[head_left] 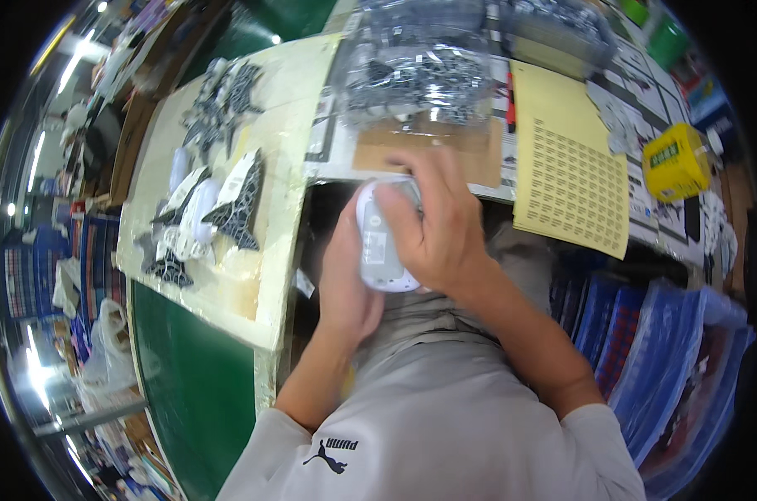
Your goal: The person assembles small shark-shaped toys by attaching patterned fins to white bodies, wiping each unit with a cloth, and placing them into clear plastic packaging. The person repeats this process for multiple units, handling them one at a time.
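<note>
Between my two hands, above my lap, is a white oblong plastic device (382, 242) with rounded ends, a grey panel and a pale label. My left hand (345, 271) wraps round its left side. From the right, my right hand (445, 230) grips its upper part, with the thumb lying across the face and blurred fingers over the top edge. At the left, on the pale bench (287, 125), lie several black-and-white net-patterned plastic pieces (241, 200), pointed in outline. Beside them sits a rounded white part (200, 213).
Clear plastic bags (416, 79) of patterned pieces lie on cardboard (395, 154) at the far side. Yellow label sheets (562, 159), a red cutter (510, 100) and a yellow bottle (677, 163) are to the right. Blue crates (654, 367) stand below at the right.
</note>
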The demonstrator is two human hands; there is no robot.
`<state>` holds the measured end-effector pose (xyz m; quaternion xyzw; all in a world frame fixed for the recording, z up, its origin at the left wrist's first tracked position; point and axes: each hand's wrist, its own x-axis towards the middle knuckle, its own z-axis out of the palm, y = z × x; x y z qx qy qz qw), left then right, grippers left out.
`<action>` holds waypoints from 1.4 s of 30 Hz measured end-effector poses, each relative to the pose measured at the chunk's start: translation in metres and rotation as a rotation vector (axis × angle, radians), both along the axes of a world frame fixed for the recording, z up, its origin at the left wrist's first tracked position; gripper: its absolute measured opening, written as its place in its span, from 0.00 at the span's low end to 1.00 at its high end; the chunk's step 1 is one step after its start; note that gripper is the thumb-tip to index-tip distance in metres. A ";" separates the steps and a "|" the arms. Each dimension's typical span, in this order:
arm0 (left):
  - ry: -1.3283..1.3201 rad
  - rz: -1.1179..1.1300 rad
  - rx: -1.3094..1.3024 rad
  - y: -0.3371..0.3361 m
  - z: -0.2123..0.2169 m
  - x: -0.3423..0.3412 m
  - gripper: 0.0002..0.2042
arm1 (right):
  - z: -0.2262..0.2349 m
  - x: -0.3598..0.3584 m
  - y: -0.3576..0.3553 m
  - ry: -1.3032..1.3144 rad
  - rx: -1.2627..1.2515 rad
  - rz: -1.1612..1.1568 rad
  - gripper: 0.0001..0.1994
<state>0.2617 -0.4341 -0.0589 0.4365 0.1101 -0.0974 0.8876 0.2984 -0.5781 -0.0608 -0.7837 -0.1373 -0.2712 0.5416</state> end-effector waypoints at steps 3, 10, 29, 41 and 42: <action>-0.090 -0.047 0.210 -0.007 0.006 -0.003 0.29 | -0.005 0.022 -0.012 0.370 0.169 0.243 0.12; -0.289 -0.074 0.423 0.029 -0.002 0.010 0.25 | -0.013 0.018 -0.020 0.525 0.454 0.437 0.19; -0.094 -0.085 -0.398 0.010 -0.018 0.016 0.28 | -0.034 -0.011 -0.016 0.413 0.489 0.305 0.17; 0.085 -0.253 -0.440 0.008 -0.026 0.002 0.33 | 0.027 -0.015 -0.050 0.550 0.255 0.199 0.13; 0.102 -0.255 -0.507 0.009 -0.026 0.002 0.33 | 0.038 -0.020 -0.074 0.467 0.233 0.165 0.12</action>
